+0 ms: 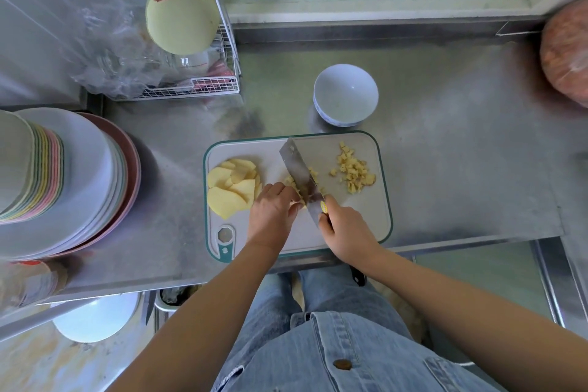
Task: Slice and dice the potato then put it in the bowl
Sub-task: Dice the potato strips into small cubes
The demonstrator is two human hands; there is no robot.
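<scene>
A grey cutting board (pixel 366 219) with a green rim lies on the steel counter. Potato slices (pixel 230 189) are piled at its left end and a heap of potato dice (pixel 351 170) lies at its right end. My right hand (pixel 345 227) grips the handle of a cleaver (pixel 299 173), whose blade slants across the middle of the board. My left hand (pixel 272 212), fingers curled, holds down potato strips (pixel 291 183) against the blade's left side. A white bowl (pixel 345 94) with nothing in it stands just behind the board.
Stacked plates (pixel 73 181) tower at the left. A wire rack (pixel 203 86) with plastic bags and a pale green board stands at the back left. A reddish round block (pixel 568 51) sits at the far right. The counter's front edge runs just under the board.
</scene>
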